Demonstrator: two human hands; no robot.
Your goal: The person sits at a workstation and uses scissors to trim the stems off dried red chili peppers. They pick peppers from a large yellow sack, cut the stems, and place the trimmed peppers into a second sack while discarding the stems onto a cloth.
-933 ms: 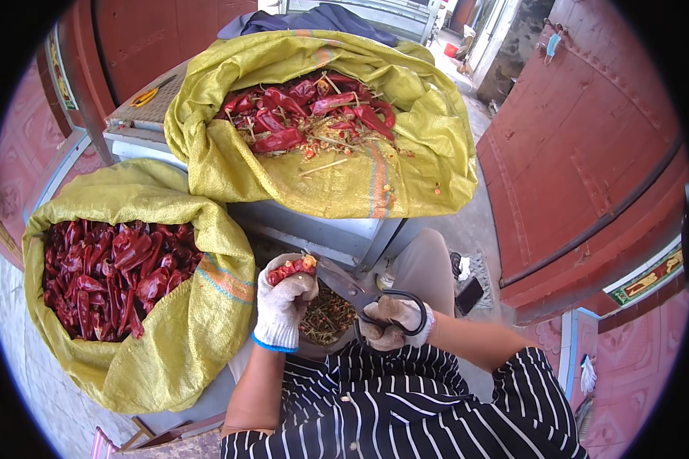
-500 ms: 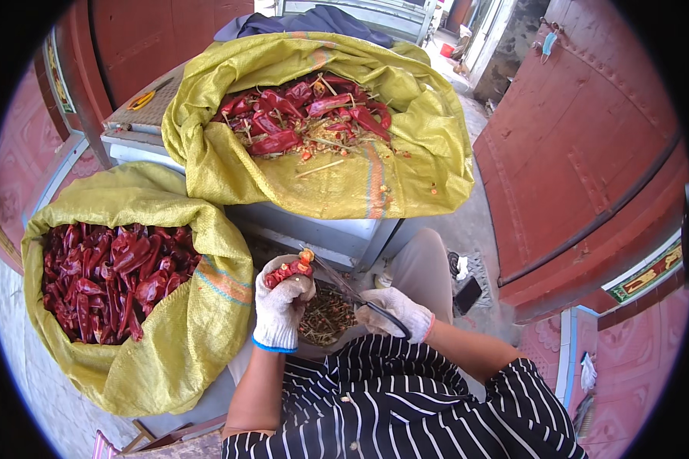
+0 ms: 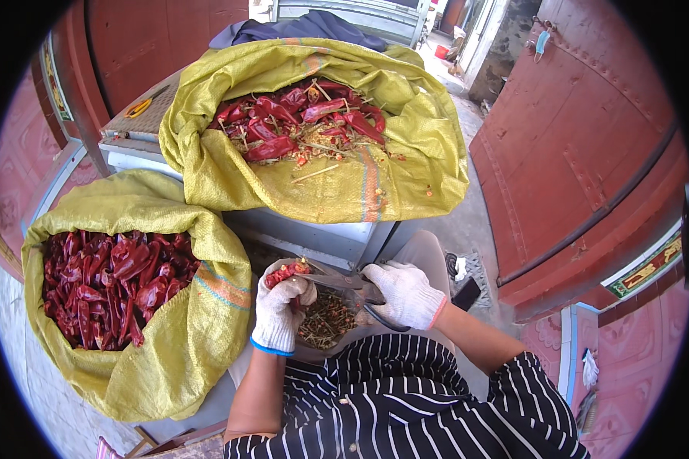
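My left hand [image 3: 278,304], in a white knitted glove with a blue cuff edge, is closed around a dried red chili pepper [image 3: 284,273]. The pepper's cut, pale end points to the right. My right hand [image 3: 407,295], also gloved, grips a pair of scissors [image 3: 335,281] with dark handles. Their blades reach left to the pepper's end; whether they touch it I cannot tell. Beneath both hands lies a container of stem and chili scraps [image 3: 323,320]. Ahead, a yellow woven sack [image 3: 298,193] holds whole chilies, stems and seeds; another yellow sack [image 3: 161,371], full of red chilies, stands at left.
The far sack rests on a pale cabinet-like stand [image 3: 314,236], where a yellow-handled tool [image 3: 138,108] lies. Dark cloth [image 3: 306,30] is behind that sack. A red door [image 3: 566,145] stands at right. A dark phone-like object [image 3: 466,296] lies beside my leg.
My right hand has risen and turned, bringing the scissors more level and their blades closer to the pepper. The orange piece at the pepper's end no longer shows. The view has shifted slightly.
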